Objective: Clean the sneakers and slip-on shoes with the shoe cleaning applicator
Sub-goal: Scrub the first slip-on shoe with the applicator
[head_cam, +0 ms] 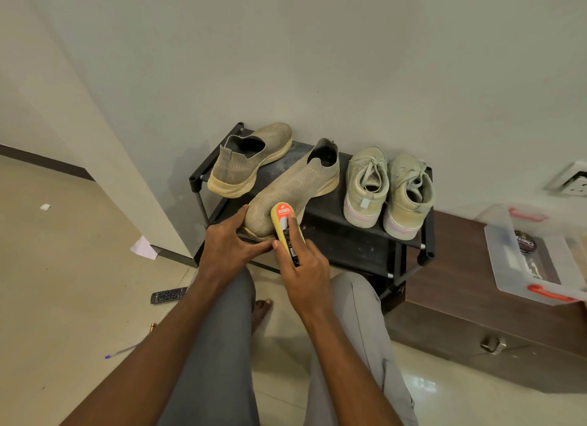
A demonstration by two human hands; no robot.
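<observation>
Applicator (285,227) labelled KIWI, in right hand (303,271), touches slip-on shoe (287,192)

Dusty khaki slip-on shoes (273,178), pale green sneakers (387,190), yellow-and-orange applicator (284,225), black rack (343,238)

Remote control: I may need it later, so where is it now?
In the head view the remote control lies on the floor at lower left, beside the left forearm and left of the black shoe rack.

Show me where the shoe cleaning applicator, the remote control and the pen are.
shoe cleaning applicator (285,225): head view, its upper body.
remote control (169,295): head view, its button face.
pen (122,351): head view, its barrel.
</observation>
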